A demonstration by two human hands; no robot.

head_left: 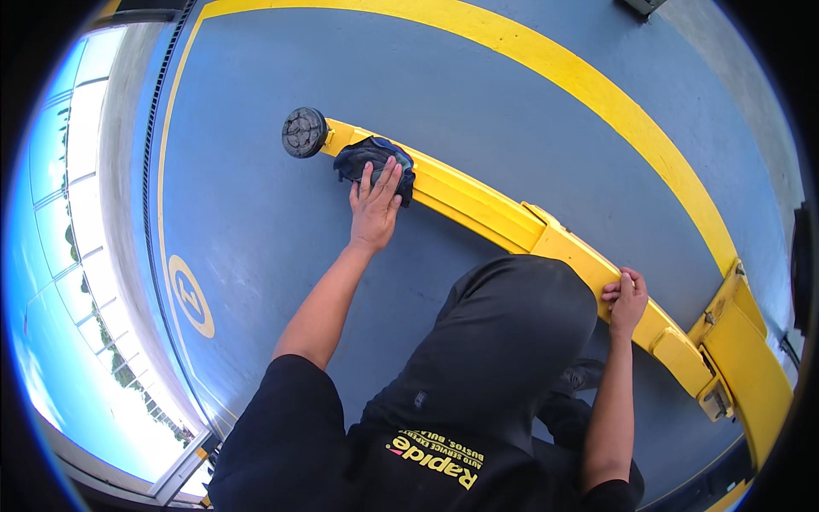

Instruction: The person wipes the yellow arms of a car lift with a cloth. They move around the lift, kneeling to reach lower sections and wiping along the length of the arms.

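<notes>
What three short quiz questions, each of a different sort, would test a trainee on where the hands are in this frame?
1. True or false: the left hand presses a dark cloth onto the yellow lift arm.
2. Multiple choice: the right hand is A) flat on the blue floor, B) gripping the lift arm's edge, C) holding the cloth.
3. Fill in: at the far end of the arm, beyond the cloth, sits a round black ____.

Key: 1 true; 2 B; 3 pad.
</notes>
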